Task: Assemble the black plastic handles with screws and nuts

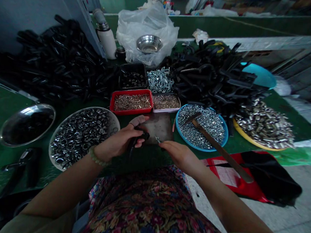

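Note:
My left hand (123, 139) is closed around a black curved part (135, 142), held over the near edge of a flat metal plate (158, 128). To its right, my right hand (178, 153) pinches a small silvery screw (157, 139), its tip pointing toward the black part. A gap separates the screw from that part. Just beyond the plate sit a red tray (130, 111) of thin copper-coloured pins and a pale tray (167, 111) of tiny brass-coloured pieces. Behind them are bolts (160, 80) and a black tray (120, 86) of dark pieces.
A hammer (218, 143) lies across a blue basin (226, 139) of nuts. Left stand a white basin (115, 122) of shiny rings and a steel bowl (51, 112). Black parts are heaped at left (59, 61) and right (210, 74). A yellow basin (262, 144) holds metal sleeves.

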The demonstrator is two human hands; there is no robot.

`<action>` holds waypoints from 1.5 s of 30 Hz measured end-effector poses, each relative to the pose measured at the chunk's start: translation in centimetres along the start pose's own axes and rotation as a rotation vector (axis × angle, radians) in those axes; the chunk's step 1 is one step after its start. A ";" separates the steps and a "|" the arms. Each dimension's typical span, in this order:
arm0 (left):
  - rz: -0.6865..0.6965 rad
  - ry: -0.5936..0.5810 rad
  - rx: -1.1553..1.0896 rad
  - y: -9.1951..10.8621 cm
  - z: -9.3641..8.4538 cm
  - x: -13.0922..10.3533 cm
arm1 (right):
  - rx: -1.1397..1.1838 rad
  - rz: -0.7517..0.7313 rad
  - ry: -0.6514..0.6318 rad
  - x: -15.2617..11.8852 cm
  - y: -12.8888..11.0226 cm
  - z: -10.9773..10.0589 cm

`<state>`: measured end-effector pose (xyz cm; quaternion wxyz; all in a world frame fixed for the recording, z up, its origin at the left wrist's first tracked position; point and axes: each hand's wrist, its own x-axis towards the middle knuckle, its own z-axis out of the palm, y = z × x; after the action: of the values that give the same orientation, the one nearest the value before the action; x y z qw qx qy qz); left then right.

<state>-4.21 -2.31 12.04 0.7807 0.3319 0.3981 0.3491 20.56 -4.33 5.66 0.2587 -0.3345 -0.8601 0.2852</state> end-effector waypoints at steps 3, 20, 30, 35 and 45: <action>0.045 0.176 0.011 -1.9 0.3 1.3 | 0.002 0.019 0.084 0.3 -0.3 -0.2; 0.248 -0.025 0.227 -4.0 2.0 1.9 | 0.768 0.284 0.184 0.4 -2.0 0.9; 0.386 0.074 0.492 -5.0 1.8 1.5 | 1.269 0.403 0.009 2.0 -1.9 -0.6; 0.412 0.147 0.407 -5.8 2.0 1.6 | 1.299 0.402 0.080 2.2 -2.5 0.7; 0.425 0.106 0.745 -4.3 -0.8 2.9 | 0.865 0.404 0.056 5.8 -0.1 -0.2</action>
<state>-2.40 -2.13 7.10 0.4966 0.6475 0.4591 0.3512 16.91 -0.14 7.38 0.3366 -0.3641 -0.5730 0.6525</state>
